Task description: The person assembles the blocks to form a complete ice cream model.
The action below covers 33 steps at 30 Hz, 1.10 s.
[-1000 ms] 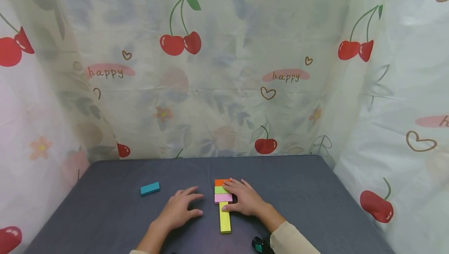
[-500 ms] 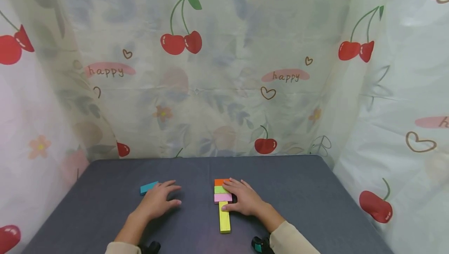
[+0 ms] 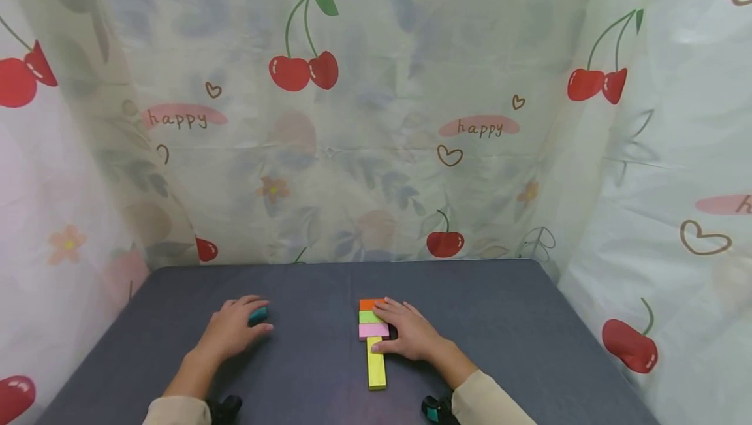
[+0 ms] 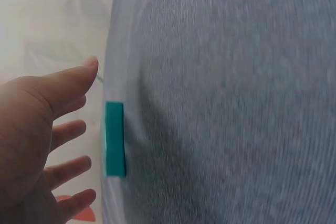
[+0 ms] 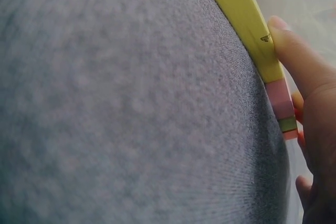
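Observation:
My left hand (image 3: 232,327) hovers over a blue block (image 3: 258,316) on the left of the table, hiding part of it. In the left wrist view its fingers are spread, and the teal-looking block (image 4: 115,139) lies apart from them. My right hand (image 3: 414,335) rests on a row of flat blocks: orange (image 3: 369,305), lime green (image 3: 367,317) and pink (image 3: 371,331) side by side, with a yellow block (image 3: 376,373) lengthwise below the pink one. In the right wrist view the thumb (image 5: 302,56) touches the yellow block (image 5: 247,24). The other fingertips lie near the orange and green blocks.
A dark grey cloth covers the table (image 3: 317,360). Behind it and on both sides hangs a pale curtain (image 3: 364,118) with printed cherries. A dark strapped device (image 3: 437,409) sits at the right wrist, another dark one (image 3: 226,407) at the left.
My left hand has moved left, from near the block row to over the blue block. The right hand has stayed on the row, and the blocks there look still.

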Tool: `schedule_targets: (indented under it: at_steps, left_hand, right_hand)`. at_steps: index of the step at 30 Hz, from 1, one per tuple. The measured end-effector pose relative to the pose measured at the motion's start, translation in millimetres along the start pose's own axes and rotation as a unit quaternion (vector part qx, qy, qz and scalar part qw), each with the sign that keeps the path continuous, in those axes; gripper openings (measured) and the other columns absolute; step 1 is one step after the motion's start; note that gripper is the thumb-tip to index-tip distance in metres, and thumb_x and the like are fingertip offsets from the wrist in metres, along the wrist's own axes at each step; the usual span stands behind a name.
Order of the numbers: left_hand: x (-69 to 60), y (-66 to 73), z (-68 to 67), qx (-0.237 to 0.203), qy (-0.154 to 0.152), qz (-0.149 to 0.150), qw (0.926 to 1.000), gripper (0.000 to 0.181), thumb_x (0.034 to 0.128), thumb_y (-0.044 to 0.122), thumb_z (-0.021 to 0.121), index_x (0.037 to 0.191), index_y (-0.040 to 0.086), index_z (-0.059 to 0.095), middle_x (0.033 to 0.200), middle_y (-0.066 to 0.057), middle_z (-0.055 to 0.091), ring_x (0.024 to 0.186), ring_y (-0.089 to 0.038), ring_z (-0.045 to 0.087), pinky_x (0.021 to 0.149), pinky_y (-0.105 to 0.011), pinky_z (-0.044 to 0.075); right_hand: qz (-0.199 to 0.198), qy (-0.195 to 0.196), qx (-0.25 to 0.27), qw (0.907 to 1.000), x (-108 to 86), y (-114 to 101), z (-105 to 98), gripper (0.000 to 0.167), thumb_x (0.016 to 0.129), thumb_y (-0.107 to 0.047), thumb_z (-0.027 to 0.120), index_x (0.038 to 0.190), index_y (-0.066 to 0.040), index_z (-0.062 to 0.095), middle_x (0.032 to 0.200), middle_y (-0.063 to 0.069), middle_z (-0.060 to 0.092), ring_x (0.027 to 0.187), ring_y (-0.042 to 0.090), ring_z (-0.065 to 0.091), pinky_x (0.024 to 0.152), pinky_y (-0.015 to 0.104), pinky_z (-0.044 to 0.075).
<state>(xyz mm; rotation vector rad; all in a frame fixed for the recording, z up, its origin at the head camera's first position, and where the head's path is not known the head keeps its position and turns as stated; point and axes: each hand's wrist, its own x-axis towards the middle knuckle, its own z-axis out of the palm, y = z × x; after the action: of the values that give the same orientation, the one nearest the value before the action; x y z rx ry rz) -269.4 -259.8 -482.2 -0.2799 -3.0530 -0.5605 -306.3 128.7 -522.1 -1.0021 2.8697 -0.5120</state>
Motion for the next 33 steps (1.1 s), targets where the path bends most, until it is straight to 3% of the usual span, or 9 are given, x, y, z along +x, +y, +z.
schedule_targets:
  at_steps: [8, 14, 33]
  left_hand:
    - [-1.2, -13.8, -7.0, 0.029, -0.009, -0.015, 0.9994, 0.058, 0.0874, 0.045, 0.069, 0.130, 0.006, 0.062, 0.133, -0.021, 0.052, 0.116, -0.050, 0.044, 0.086, -0.066, 0.037]
    - [-4.7, -19.8, -10.7, 0.035, -0.035, -0.021, 0.9986, 0.054, 0.0863, 0.044, 0.071, 0.125, 0.007, 0.066, 0.127, -0.018, 0.057, 0.114, -0.047, 0.047, 0.086, -0.065, 0.038]
    - [-10.4, -22.3, -19.0, 0.078, -0.056, -0.024, 0.9951, 0.056, 0.0825, 0.047, 0.073, 0.122, 0.008, 0.068, 0.124, -0.016, 0.059, 0.115, -0.047, 0.046, 0.088, -0.067, 0.035]
  right_hand:
    - [0.003, 0.003, 0.004, 1.0000, -0.3, 1.7, 2.3, 0.086, 0.082, -0.072, 0.057, 0.149, -0.020, 0.043, 0.153, -0.004, 0.038, 0.145, 0.016, 0.021, 0.114, 0.051, 0.017]
    - [0.002, 0.002, 0.009, 1.0000, 0.4, 2.9, 3.9, 0.087, 0.082, -0.072, 0.057, 0.149, -0.019, 0.042, 0.153, -0.004, 0.037, 0.145, 0.017, 0.021, 0.114, 0.052, 0.017]
    - [0.012, -0.007, 0.018, 0.9997, -1.2, -0.7, 0.8, 0.086, 0.083, -0.070, 0.058, 0.150, -0.019, 0.041, 0.154, -0.004, 0.036, 0.145, 0.017, 0.020, 0.114, 0.051, 0.017]
